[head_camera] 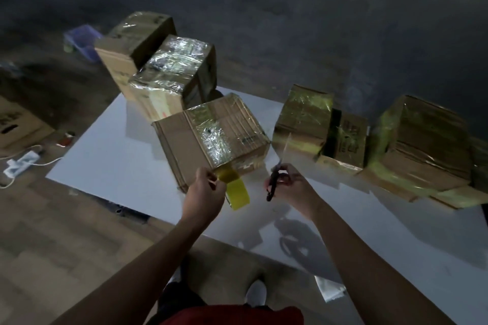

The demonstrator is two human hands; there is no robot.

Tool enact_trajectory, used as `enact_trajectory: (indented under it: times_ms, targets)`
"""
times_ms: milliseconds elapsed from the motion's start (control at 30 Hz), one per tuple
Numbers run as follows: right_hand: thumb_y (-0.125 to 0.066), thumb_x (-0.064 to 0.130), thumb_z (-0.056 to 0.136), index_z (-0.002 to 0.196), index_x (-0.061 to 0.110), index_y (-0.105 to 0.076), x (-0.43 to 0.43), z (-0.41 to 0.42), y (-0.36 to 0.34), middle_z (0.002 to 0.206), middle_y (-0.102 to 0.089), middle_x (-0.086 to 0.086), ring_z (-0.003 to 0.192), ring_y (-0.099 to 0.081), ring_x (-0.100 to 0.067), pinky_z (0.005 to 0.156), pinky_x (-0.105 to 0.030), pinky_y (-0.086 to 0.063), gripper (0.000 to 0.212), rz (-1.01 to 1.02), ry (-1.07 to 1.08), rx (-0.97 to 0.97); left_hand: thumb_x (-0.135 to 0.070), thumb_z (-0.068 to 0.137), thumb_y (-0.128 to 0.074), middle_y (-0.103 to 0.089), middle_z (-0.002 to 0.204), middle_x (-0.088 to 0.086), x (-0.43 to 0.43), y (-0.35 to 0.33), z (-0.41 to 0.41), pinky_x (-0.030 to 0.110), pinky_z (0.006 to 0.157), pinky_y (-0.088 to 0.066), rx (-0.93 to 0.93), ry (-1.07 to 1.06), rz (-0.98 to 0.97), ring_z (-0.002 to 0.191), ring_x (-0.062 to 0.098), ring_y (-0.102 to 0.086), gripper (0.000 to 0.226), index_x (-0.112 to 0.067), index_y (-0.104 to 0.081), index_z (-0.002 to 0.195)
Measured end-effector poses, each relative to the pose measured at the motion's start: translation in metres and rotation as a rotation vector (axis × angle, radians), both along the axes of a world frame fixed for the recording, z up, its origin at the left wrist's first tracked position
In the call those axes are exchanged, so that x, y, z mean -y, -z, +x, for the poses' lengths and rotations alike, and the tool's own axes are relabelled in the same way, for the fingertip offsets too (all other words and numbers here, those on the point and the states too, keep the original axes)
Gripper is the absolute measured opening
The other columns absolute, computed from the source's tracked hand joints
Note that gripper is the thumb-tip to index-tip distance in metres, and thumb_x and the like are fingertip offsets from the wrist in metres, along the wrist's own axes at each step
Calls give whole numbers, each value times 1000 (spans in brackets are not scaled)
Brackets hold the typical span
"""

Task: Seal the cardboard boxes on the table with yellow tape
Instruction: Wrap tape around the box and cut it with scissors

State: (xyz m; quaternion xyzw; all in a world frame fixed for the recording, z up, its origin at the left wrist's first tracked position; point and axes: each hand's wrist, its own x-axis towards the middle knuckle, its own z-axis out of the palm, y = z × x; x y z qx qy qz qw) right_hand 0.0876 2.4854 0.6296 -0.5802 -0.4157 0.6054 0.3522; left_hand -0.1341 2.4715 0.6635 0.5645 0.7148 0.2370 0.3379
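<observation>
Pinching yellow tape, stretched near-to-far, with left hand at the near edge of the middle box on the table, gripping scissors in right hand just right of it.

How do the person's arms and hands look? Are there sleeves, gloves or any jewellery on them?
The left hand and the right hand are bare: no gloves, and no ring is visible. The left forearm and the right forearm are bare too, with no sleeve, watch or bracelet in view. A red garment shows at the bottom edge of the picture.
</observation>
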Motion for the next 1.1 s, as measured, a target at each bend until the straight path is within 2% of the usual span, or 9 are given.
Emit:
enact_trajectory:
  times_ms: [200, 333, 467, 633, 800, 867, 933, 1000, 1100]
  targets:
    - [-70, -2, 81, 116, 27, -57, -27, -11, -16, 105, -68, -5, 97, -66, -21, 85, -34, -55, 47, 162, -368, 364, -38, 92, -54, -64, 92, 2, -10, 1, 6, 42, 74, -55, -52, 54, -48, 79, 24, -64, 23, -20, -43, 101]
    - [-65, 6, 81, 119, 34, -57, -44, -10, -37, 103, -64, 8, 97, -62, -13, 82, -31, -53, 48, 144, -551, 543, -32, 92, -56, -64, 92, 2, -9, 0, -8, 40, 72, -56, -30, 53, -49, 79, 24, -65, 23, -19, -45, 107]
    - [-62, 5, 80, 120, 25, -61, -55, -7, -57, 102, -61, 8, 94, -57, -13, 73, -23, -44, 44, 161, -697, 646, -29, 91, -57, -63, 91, 5, -11, 1, -26, 45, 76, -56, 27, -19, -48, 82, 27, -65, 26, -19, -46, 113]
    - [-63, 7, 81, 114, 27, -65, -67, -8, -67, 98, -62, 13, 95, -58, -12, 75, -23, -44, 38, 114, -805, 711, -20, 91, -63, -58, 93, 5, -7, 4, -22, 44, 71, -57, 125, -47, -38, 81, 26, -62, 39, -15, -41, 123]
    - [-64, 15, 76, 96, 43, -65, -77, -11, -70, 90, -65, 18, 88, -61, -9, 75, -30, -49, 34, 101, -896, 776, -12, 88, -67, -60, 84, 4, -6, 11, -24, 42, 70, -57, 151, -50, -50, 80, 25, -63, 46, -17, -39, 125]
    - [-63, 16, 76, 97, 39, -68, -79, -10, -73, 89, -68, 17, 88, -63, -8, 75, -29, -50, 32, 91, -927, 791, -13, 87, -69, -61, 87, 6, -7, 13, -27, 43, 70, -57, 147, -32, -63, 81, 25, -63, 49, -18, -38, 125]
    - [-65, 15, 80, 104, 33, -70, -80, -9, -77, 89, -71, 16, 87, -64, -7, 70, -22, -48, 30, 73, -956, 789, -13, 86, -71, -62, 88, 7, -8, 13, -29, 41, 69, -56, 143, -18, -69, 81, 24, -62, 52, -19, -38, 126]
    - [-73, 24, 81, 107, 33, -69, -81, -8, -79, 92, -69, 16, 86, -63, -5, 66, -17, -45, 28, 61, -954, 798, -12, 85, -71, -63, 89, 8, -8, 15, -30, 42, 70, -56, 150, -16, -78, 81, 24, -63, 53, -17, -38, 126]
    - [-79, 39, 75, 103, 37, -68, -86, -9, -81, 94, -67, 16, 89, -62, -7, 76, -25, -48, 31, 68, -954, 810, -12, 84, -72, -64, 92, 9, -8, 18, -32, 48, 75, -57, 159, -43, -97, 83, 26, -64, 50, -15, -36, 119]
